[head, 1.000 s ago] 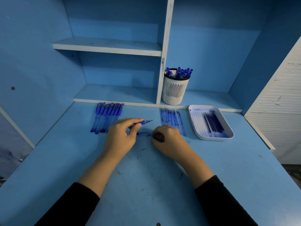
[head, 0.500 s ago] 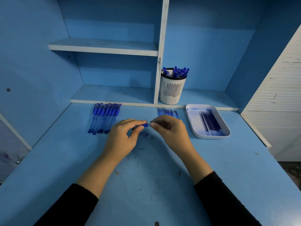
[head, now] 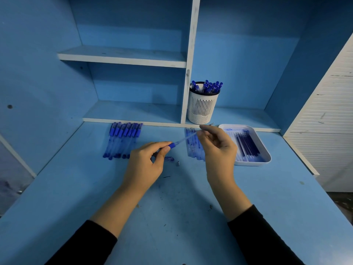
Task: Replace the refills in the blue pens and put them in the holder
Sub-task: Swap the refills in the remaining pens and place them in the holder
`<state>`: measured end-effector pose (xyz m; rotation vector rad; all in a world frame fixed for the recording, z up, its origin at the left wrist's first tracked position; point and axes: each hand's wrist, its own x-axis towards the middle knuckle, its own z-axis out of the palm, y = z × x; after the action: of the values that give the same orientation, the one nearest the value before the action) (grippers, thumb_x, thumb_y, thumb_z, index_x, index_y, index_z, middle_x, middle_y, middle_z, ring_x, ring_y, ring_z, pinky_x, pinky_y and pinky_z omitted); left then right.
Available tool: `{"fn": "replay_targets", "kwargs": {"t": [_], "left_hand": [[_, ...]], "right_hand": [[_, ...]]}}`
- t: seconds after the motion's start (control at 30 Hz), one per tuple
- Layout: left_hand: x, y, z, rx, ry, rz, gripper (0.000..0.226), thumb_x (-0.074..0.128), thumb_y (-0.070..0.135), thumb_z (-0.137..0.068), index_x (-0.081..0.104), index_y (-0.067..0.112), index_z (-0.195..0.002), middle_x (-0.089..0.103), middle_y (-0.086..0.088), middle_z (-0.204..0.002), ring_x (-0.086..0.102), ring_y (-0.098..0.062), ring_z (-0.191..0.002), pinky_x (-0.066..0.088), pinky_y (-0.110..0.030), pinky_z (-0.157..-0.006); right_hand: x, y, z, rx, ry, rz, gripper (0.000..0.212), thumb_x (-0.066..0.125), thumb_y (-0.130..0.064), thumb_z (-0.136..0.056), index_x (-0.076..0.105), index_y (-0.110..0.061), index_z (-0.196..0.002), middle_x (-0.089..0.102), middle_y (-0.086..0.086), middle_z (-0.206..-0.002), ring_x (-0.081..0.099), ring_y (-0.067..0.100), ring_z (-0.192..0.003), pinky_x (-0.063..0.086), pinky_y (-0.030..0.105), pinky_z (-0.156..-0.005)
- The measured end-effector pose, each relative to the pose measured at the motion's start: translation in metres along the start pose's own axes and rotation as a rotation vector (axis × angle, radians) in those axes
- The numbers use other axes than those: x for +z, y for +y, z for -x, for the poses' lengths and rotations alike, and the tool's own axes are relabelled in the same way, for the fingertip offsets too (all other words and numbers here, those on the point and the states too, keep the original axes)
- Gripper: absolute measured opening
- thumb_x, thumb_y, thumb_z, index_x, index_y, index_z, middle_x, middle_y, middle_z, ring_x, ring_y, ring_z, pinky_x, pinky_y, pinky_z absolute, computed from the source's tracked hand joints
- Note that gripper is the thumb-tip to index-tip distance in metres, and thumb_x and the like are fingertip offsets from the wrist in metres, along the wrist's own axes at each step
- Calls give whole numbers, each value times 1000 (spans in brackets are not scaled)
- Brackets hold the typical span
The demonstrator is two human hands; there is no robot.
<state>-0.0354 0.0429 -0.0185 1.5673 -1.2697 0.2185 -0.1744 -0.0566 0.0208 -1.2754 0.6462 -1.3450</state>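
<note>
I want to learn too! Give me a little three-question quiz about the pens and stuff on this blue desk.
1. True or false: the white holder has no pens in it.
2. Which hand pinches the thin refill sticking out of the pen? A) the left hand B) the right hand C) neither hand
3. Fill in the gap: the white tray lies to the ____ of the right hand.

Key: 1 false, because blue pens stand in it; 2 B, while the left hand holds the pen; 3 right.
</note>
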Motion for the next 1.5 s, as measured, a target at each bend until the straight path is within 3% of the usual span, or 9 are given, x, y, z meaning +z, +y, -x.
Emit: {"fn": "replay_targets", "kwargs": {"t": [0.23,0.47,0.67,0.73,0.83,0.97,1.23,1.37,1.5], "left_hand": [[4,2,0,124,-57,13,27,64,8,-91,70,8,-117,68,8,-94,56,8,-78,44,-8,-68],[5,-7,-3,38,-35,11,25,63,12,-91,71,13,-115,68,6,-94,57,3,-78,44,-9,-66],[6,-11,-10,20,70,2,24,60,17,-92,71,12,-114,66,9,-95,58,3,-84,51,-20,-72],[8,-11,-12,26,82,15,24,61,17,-92,71,12,-113,66,9,-95,59,0,-83,52,-23,-73],[11,-11,-16,52,84,31,23,61,16,-92,71,11,-113,67,8,-96,60,-6,-83,52,-25,-74],[16,-14,-28,74,66,40,23,60,16,-93,70,10,-114,69,7,-100,62,-9,-85,53,-26,-77],[28,-30,-44,105,53,34,23,61,11,-93,70,10,-114,66,11,-103,60,-4,-88,52,-20,-80],[28,-33,-43,101,9,34,23,61,15,-93,71,10,-113,69,7,-102,62,-6,-89,52,-22,-80],[29,-27,-44,98,-72,61,24,61,18,-93,71,12,-114,69,9,-104,64,-1,-94,52,-20,-85]], "right_hand": [[4,0,0,53,47,-55,15,61,2,-89,72,-6,-96,73,-6,-81,66,8,-79,54,24,-83],[-5,-4,-32,24,196,-104,15,59,1,-90,69,-10,-95,72,-5,-83,65,7,-79,51,17,-74],[-9,11,-65,188,-248,344,22,60,2,-87,71,-12,-101,69,5,-88,61,8,-74,53,23,-79],[-1,18,-71,109,-358,592,22,61,-1,-86,74,-13,-100,68,2,-83,57,2,-64,45,8,-65],[12,25,-78,46,-434,789,21,63,-2,-84,76,-11,-97,67,-1,-85,56,7,-75,34,-3,-58],[22,37,-86,21,-479,944,18,68,-4,-81,75,-8,-98,72,5,-97,58,12,-81,34,-3,-57],[26,54,-89,22,-482,1046,17,72,-10,-81,75,-6,-98,71,10,-98,64,22,-91,48,22,-78],[19,40,-89,-49,-445,1010,14,66,-7,-84,75,-6,-94,72,9,-89,57,19,-76,35,7,-59],[-15,12,-95,-86,-383,1024,14,67,-10,-86,75,-10,-97,72,5,-89,58,14,-78,35,6,-64]]}}
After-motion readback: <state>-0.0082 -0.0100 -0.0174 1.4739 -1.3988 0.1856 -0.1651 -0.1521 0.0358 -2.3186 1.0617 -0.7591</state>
